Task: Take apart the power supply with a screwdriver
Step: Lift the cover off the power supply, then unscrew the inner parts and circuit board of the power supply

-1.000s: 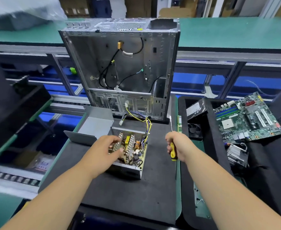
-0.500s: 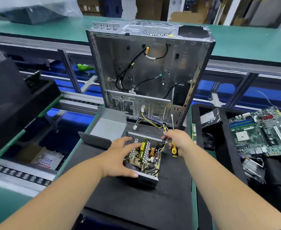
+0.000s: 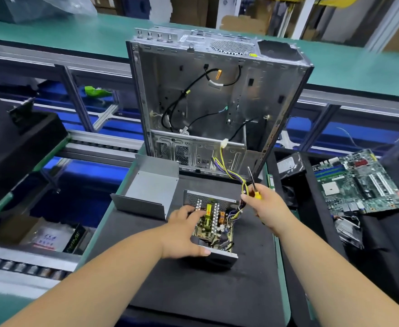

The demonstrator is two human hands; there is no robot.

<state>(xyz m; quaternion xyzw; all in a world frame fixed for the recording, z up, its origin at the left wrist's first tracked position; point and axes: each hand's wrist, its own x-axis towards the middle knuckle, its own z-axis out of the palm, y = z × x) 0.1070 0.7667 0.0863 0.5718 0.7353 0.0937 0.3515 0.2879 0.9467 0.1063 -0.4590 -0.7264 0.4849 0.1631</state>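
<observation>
Grey sheet metal frames the power supply, which sits open on the black mat near you, just in front of the empty computer case. Its cover is already off and lies to the left, so the circuit board with its coils and capacitors is bare.

Your left hand spreads over the left side of the box, fingers reaching onto the board and thumb pressed along the near metal edge, steadying rather than gripping. Your right hand is curled round the yellow-handled screwdriver, shaft pointing up and away, and its fingertips seem to pinch the wire bundle that runs from the far right corner toward the case.

Expect the metal shell to be stiff, fairly light and sharp along its cut edges, and likely to slide on the mat unless held down. The board is the fragile part: take hold of the shell walls or the board's rim, not the upright components. Those wires are soft and will tug at their solder joints if pulled hard.
</observation>
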